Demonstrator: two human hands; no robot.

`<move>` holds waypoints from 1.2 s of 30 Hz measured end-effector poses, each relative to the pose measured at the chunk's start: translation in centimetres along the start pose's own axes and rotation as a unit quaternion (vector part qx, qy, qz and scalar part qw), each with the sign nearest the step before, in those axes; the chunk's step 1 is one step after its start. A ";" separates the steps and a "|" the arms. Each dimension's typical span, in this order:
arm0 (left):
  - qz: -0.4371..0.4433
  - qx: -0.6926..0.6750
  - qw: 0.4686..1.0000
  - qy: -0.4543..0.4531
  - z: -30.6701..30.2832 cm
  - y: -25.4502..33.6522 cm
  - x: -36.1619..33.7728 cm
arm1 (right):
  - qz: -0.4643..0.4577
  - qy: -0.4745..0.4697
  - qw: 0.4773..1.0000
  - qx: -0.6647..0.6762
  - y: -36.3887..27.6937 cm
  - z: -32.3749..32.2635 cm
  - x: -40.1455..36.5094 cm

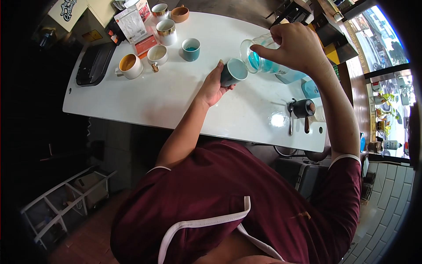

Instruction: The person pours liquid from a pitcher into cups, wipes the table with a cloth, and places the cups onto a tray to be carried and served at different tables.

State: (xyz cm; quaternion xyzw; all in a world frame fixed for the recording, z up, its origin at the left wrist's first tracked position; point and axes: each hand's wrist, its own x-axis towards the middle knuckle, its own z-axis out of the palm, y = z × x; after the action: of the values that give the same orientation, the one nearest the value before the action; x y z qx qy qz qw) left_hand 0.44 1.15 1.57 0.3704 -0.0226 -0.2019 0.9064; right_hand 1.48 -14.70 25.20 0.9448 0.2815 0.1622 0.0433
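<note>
The person's left hand [212, 86] is wrapped around a teal cup [234, 72], fingers closed on its side, holding it above a white table [176, 103] with its mouth tilted toward a glass jug [263, 61]. The right hand [293, 46] grips the jug from above, fingers clamped on it; the jug leans toward the cup, blue liquid [255, 60] inside. To the left of the cup, a smaller blue cup [191, 49] stands on the table, with mugs [129, 66] beyond it.
</note>
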 end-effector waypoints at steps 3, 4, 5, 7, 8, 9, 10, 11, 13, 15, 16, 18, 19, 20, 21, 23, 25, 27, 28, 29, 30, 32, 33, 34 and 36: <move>-0.008 -0.010 1.000 -0.002 -0.4 -0.3 0.3 | 0.004 -0.002 1.000 -0.013 -0.1 0.1 0.0; -0.009 -0.010 1.000 -0.001 -0.5 -0.4 0.3 | -0.005 0.005 1.000 -0.018 -0.1 0.1 0.0; -0.006 -0.011 1.000 -0.006 -0.6 -0.5 0.4 | -0.013 0.011 1.000 -0.023 -0.1 0.1 0.0; -0.004 -0.013 1.000 -0.011 -0.8 -0.8 0.5 | -0.011 0.006 1.000 -0.022 -0.1 0.3 0.1; -0.007 -0.014 1.000 -0.006 -0.7 -0.9 0.6 | -0.008 0.001 1.000 -0.023 -0.1 0.3 0.1; -0.010 -0.015 1.000 -0.002 -0.7 -1.0 0.6 | -0.007 0.001 1.000 -0.023 -0.1 0.3 0.1; -0.011 -0.016 1.000 -0.002 -0.7 -1.0 0.7 | -0.009 -0.001 1.000 -0.027 -0.2 0.2 0.1; -0.016 -0.019 1.000 0.000 -0.7 -1.0 0.7 | -0.011 -0.003 0.999 -0.031 -0.2 0.1 0.1; -0.022 -0.023 1.000 0.002 -0.7 -1.1 0.7 | -0.011 -0.006 0.999 -0.030 -0.2 0.1 0.1; -0.018 -0.020 1.000 0.000 -0.6 -1.2 0.7 | -0.011 -0.008 0.999 -0.029 -0.2 0.1 0.1; -0.018 -0.020 1.000 -0.001 -0.6 -1.2 0.8 | -0.011 -0.010 0.999 -0.029 -0.2 0.1 0.1; -0.021 -0.021 1.000 0.001 -0.6 -1.4 0.8 | -0.009 -0.011 0.999 -0.028 -0.2 0.1 0.0; -0.022 -0.021 1.000 0.000 -0.6 -1.4 0.8 | -0.006 -0.013 0.999 -0.028 -0.2 0.1 0.0; -0.024 -0.021 1.000 0.001 -0.6 -1.4 0.8 | -0.002 -0.015 0.999 -0.028 -0.2 0.2 0.0; -0.026 -0.021 0.999 0.001 -0.6 -1.5 0.9 | -0.001 -0.016 0.999 -0.028 -0.2 0.2 -0.1; -0.031 -0.022 0.999 0.002 -0.6 -1.6 0.9 | -0.001 -0.021 0.999 -0.033 -0.2 0.3 -0.1; -0.035 -0.023 0.999 0.002 -0.5 -1.6 0.9 | 0.005 -0.032 0.999 -0.040 -0.3 0.0 -0.1; -0.040 -0.033 0.999 -0.001 -0.4 -1.7 0.9 | 0.010 -0.044 0.998 -0.046 -0.3 0.0 -0.1; -0.041 -0.034 0.999 -0.001 -0.3 -1.8 0.8 | 0.010 -0.046 0.998 -0.046 -0.3 0.0 -0.1; -0.042 -0.034 0.999 -0.003 -0.3 -1.8 0.8 | 0.010 -0.047 0.998 -0.047 -0.3 0.1 -0.1; -0.042 -0.034 0.999 -0.004 -0.2 -1.8 0.8 | 0.010 -0.047 0.998 -0.048 -0.3 0.1 -0.2; -0.042 -0.035 0.998 -0.011 -0.3 -1.9 0.9 | 0.012 -0.041 0.998 -0.041 -0.3 0.1 -0.2; -0.042 -0.036 0.998 -0.016 -0.3 -2.0 1.0 | 0.012 -0.040 0.998 -0.042 -0.3 0.0 -0.2; -0.043 -0.035 0.998 -0.017 -0.4 -2.1 1.0 | 0.013 -0.042 0.998 -0.041 -0.4 -0.1 -0.2; -0.046 -0.032 0.998 -0.015 -0.4 -2.1 0.9 | 0.014 -0.045 0.998 -0.041 -0.4 -0.1 -0.3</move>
State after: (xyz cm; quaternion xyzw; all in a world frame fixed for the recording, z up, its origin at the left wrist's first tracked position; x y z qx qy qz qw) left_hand 0.64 -0.32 -0.21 0.3391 -0.0123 -0.2496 0.9070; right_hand 1.00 -14.48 25.14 0.9523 0.2592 0.1314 0.0928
